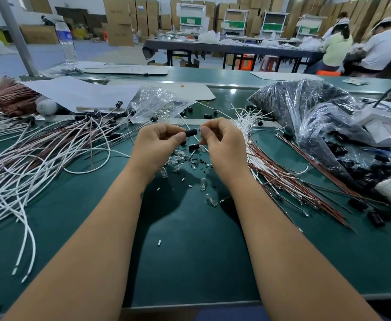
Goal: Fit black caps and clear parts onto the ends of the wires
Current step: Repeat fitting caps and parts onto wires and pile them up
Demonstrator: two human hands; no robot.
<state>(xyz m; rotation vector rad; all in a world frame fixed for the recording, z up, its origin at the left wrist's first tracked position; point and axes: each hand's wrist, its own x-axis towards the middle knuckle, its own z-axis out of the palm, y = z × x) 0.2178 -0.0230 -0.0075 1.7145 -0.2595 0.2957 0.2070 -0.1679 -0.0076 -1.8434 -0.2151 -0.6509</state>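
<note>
1. The left hand (161, 137) pinches a black cap (191, 132) at its fingertips; the fingers curl round the cap's left end.
2. The cap's long axis lies sideways, running from the left fingers toward the right fingers.
3. The right hand (222, 137) is curled in a pinch at the cap's right end. Something small and pale shows there; whether it is a clear part or a wire end I cannot tell.
4. Judgement: the coming push goes along that axis, right fingers toward left, both hands equally near.
5. Spare clear parts (178, 162) and another cap (194, 147) lie just below the fingers; bare wires (271, 172) lie right of the right hand.
</note>
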